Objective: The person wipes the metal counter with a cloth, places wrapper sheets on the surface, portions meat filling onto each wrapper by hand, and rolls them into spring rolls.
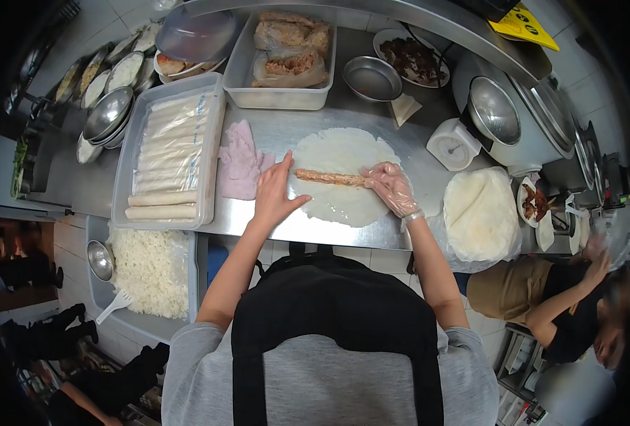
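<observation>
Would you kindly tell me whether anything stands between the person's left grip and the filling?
Nothing visible stands in the way: the left grip is spread open beside the left end of the filling, with no object between them. The cloth lies on the grip's outer side, out of that path.

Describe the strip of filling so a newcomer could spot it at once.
On the steel counter, between the pink cloth and the dial scale, lies a round pale wrapper. The orange filling strip lies on it, exposed, unlike the white rolls in the tray.
</observation>
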{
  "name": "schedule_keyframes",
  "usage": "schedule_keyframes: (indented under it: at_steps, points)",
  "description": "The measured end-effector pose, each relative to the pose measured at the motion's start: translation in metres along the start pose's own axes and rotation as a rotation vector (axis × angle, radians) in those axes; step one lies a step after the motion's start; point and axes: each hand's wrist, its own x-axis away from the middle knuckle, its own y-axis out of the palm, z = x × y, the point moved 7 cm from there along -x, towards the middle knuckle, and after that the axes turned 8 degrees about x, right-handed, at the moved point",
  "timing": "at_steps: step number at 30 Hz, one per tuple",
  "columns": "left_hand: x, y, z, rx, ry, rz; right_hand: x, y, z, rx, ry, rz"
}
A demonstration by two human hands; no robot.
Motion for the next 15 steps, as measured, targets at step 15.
schedule_keyframes:
  at_steps: [15]
  points:
    - [0.0,-0.001,0.0,-0.01,0.025,0.017,0.008,-0.008,0.02,0.22,-0.007,-0.057]
